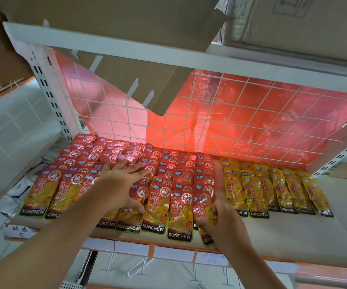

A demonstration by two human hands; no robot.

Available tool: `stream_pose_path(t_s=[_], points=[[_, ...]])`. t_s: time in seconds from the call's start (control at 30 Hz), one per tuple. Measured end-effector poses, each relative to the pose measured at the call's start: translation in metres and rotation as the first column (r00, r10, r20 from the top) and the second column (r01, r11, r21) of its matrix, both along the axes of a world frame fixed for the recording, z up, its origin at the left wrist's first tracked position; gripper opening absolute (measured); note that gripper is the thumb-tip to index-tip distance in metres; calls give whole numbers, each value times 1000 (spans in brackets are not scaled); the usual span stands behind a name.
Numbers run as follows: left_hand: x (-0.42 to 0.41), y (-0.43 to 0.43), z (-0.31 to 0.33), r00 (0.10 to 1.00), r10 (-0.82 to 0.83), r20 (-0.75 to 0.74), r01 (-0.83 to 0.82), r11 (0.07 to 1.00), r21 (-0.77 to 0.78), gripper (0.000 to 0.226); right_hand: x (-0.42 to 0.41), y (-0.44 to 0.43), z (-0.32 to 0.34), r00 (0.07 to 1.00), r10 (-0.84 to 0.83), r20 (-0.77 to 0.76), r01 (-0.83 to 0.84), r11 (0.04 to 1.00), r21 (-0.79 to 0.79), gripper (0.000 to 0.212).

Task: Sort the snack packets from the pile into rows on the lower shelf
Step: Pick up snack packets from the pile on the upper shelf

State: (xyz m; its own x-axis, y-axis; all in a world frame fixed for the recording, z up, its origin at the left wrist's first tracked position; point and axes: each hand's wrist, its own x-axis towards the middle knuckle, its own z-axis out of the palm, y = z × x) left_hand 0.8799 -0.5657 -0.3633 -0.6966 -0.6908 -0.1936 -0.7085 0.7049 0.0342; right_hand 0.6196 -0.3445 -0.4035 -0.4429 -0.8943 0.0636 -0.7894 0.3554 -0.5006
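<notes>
At far left, a white slotted upright beside the lower shelf. Across the shelf's left and middle, red packets in overlapping rows, running from the near edge back to the wire grid panel, KONCHEW labels toward the near edge. Overhead, hanging down in front of the grid, a brown cardboard flap. Left hand: reaches in from the near left, lies palm-down on the red rows, fingers straight and splayed apart, thumb stretched toward the near packets, nothing gripped. Just right of it, at the right end of the red rows, a tilted red packet: sits askew, near end close to the shelf's front edge. Right hand: grips that packet along its right side, fingers and thumb curled onto it. Further right, past a narrow gap, yellow packets in neat overlapping rows, stopping well short of the shelf's right end. Below the near edge, an orange-and-white label strip.
</notes>
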Motion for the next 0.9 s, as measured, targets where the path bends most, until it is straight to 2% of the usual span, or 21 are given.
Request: stream_pose_path(t_s=[0.27, 0.47, 0.6, 0.7, 0.9], points=[[-3, 3, 5, 1000, 3, -30, -4, 999, -39, 118, 1, 0, 0, 1000, -29, 8, 29, 999, 21, 54], [3, 0, -2, 998, -14, -69, 11, 999, -37, 123, 5, -1, 1, 998, -56, -2, 56, 998, -19, 89], [7, 0, -5, 995, -31, -97, 24, 997, -71, 121, 12, -4, 7, 996, -51, 75, 59, 992, -111, 128], [8, 7, -5, 989, -62, -135, 43, 990, -138, 114, 13, -8, 6, 994, -71, 80, 81, 987, -140, 135], [4, 40, -7, 944, -168, -285, 87, 957, -276, 89, 10, -8, 2, 994, -57, 93, 68, 990, -121, 134]])
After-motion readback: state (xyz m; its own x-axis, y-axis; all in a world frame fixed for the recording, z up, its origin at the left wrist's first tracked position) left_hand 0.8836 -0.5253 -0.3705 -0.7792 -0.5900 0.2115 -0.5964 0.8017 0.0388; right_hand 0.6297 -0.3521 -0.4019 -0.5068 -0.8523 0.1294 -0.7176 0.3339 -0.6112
